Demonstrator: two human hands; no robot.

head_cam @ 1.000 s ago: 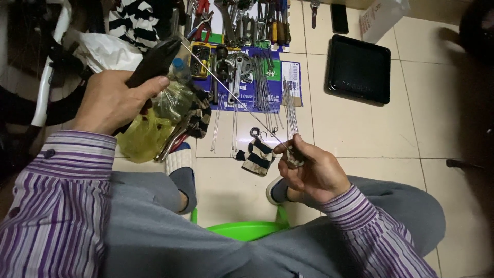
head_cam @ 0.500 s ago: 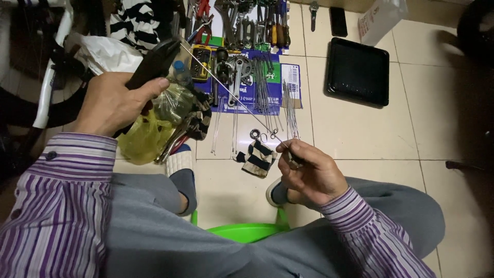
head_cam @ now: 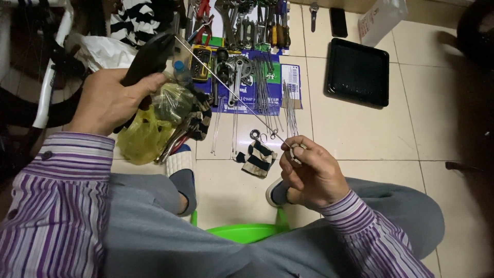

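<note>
While right hand (head_cam: 313, 175) pinches thin silver metal spoke (head_cam: 231, 92) | left hand (head_cam: 105, 100) clasps black saddle-shaped part (head_cam: 149, 59) above spoke | risk: loose pinch drops spoke.

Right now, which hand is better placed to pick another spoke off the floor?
Probably right. The right hand hangs just beside the loose spokes on the tile, pinching only one thin spoke. The left hand is farther off, gripping a black tool.
</note>
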